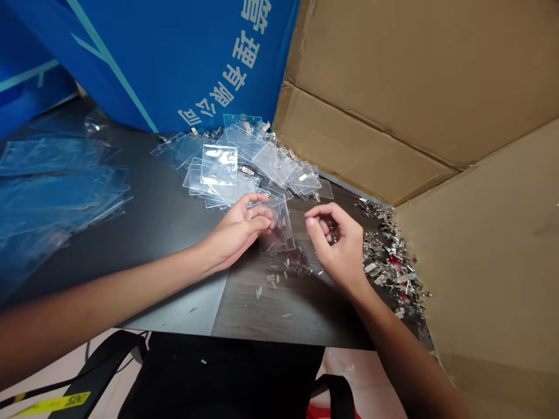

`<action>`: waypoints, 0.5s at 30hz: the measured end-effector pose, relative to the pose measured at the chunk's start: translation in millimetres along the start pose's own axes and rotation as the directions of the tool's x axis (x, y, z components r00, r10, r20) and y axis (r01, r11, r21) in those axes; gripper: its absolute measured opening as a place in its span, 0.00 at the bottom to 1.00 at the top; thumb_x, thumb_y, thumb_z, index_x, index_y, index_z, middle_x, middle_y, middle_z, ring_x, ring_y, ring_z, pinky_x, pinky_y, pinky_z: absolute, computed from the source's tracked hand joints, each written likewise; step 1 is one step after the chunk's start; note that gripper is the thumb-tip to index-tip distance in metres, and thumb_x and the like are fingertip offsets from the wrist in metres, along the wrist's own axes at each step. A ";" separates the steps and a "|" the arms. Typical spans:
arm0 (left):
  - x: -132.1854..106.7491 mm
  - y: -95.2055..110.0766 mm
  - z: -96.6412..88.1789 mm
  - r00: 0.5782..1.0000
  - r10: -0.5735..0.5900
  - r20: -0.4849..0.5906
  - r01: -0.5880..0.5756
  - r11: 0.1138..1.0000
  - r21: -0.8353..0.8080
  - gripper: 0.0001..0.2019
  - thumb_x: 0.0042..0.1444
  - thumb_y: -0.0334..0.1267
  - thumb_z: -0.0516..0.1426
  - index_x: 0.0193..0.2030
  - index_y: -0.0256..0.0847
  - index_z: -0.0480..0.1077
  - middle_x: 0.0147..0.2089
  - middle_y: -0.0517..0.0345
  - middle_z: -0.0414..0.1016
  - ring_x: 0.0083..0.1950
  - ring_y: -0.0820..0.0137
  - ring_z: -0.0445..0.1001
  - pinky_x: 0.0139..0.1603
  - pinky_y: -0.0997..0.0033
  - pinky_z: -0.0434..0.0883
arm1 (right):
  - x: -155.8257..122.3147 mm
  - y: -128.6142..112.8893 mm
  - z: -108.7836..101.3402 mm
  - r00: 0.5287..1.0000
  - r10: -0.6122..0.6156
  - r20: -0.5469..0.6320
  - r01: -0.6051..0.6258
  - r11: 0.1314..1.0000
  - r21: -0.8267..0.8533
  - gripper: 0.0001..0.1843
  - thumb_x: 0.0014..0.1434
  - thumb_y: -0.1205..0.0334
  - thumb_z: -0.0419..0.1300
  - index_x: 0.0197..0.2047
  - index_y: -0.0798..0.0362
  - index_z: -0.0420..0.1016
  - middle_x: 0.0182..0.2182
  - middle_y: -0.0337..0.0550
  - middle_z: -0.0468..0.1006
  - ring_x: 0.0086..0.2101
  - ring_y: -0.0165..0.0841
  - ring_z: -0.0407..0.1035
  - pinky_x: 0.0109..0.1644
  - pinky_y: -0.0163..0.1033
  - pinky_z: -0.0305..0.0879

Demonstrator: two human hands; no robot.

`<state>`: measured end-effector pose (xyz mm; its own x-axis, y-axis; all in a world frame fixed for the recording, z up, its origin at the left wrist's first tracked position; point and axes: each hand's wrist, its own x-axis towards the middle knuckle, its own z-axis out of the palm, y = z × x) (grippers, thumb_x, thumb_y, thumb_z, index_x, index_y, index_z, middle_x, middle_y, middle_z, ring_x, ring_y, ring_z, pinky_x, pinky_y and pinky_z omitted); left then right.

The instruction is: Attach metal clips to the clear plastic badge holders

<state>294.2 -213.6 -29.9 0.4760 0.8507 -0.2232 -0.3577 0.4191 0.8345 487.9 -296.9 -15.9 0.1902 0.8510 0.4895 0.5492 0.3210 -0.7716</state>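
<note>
My left hand [242, 228] pinches a clear plastic badge sleeve [278, 226] by its left edge, holding it just above the dark table [166, 221]. My right hand [338, 241] is curled beside the sleeve's right edge, fingers bent together around a small metal clip that is mostly hidden. Behind the hands lies a loose pile of clear badge sleeves [244, 163], some with clips attached. A heap of silver metal clips [393, 262] lies to the right of my right hand.
A blue printed box [174, 58] stands at the back. Cardboard box walls [437, 116] close in the right side. Stacks of clear sleeves [52, 186] lie at the left. Small plastic bits [275, 279] are scattered near the front edge. A black bag [218, 378] sits below the table.
</note>
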 end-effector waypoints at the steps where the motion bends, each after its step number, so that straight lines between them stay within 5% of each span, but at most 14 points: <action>1: -0.8 -1.1 0.0 0.999 0.039 0.008 -0.039 0.999 0.018 0.26 0.51 0.19 0.66 0.54 0.41 0.70 0.39 0.62 0.78 0.37 0.74 0.75 0.41 0.74 0.73 | 0.0 -0.4 0.5 0.997 0.060 0.049 -0.062 0.997 0.047 0.03 0.69 0.61 0.66 0.44 0.49 0.82 0.31 0.37 0.77 0.28 0.32 0.63 0.32 0.40 0.60; 7: -4.8 -6.1 1.2 0.979 0.156 0.130 -0.171 0.978 0.118 0.31 0.46 0.28 0.72 0.56 0.44 0.68 0.43 0.63 0.67 0.40 0.73 0.67 0.39 0.73 0.70 | 3.1 3.9 7.0 0.921 0.225 0.319 -0.301 0.929 0.215 0.12 0.67 0.50 0.70 0.36 0.50 0.82 0.28 0.38 0.77 0.28 0.33 0.67 0.34 0.40 0.63; 11: -3.8 -8.5 -1.6 0.964 0.147 0.222 -0.195 0.958 0.211 0.37 0.45 0.29 0.76 0.59 0.47 0.64 0.42 0.65 0.65 0.38 0.74 0.66 0.39 0.72 0.67 | 5.2 4.4 6.3 0.909 0.217 0.357 -0.332 0.893 0.304 0.16 0.65 0.47 0.74 0.34 0.50 0.81 0.27 0.37 0.77 0.29 0.32 0.66 0.35 0.40 0.63; 15: -1.4 -9.6 -4.5 0.960 0.160 0.230 -0.211 0.952 0.222 0.33 0.48 0.30 0.75 0.56 0.45 0.65 0.42 0.65 0.65 0.38 0.75 0.65 0.41 0.72 0.66 | 4.5 10.3 6.7 0.876 0.250 0.413 -0.411 0.835 0.366 0.14 0.65 0.48 0.74 0.40 0.50 0.83 0.29 0.36 0.76 0.28 0.30 0.63 0.33 0.38 0.60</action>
<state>293.3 -217.4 -39.9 0.5846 0.8106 0.0347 -0.2630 0.1489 0.9532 489.0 -287.1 -24.4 -0.0328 0.9972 0.0679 0.0828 0.0704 -0.9941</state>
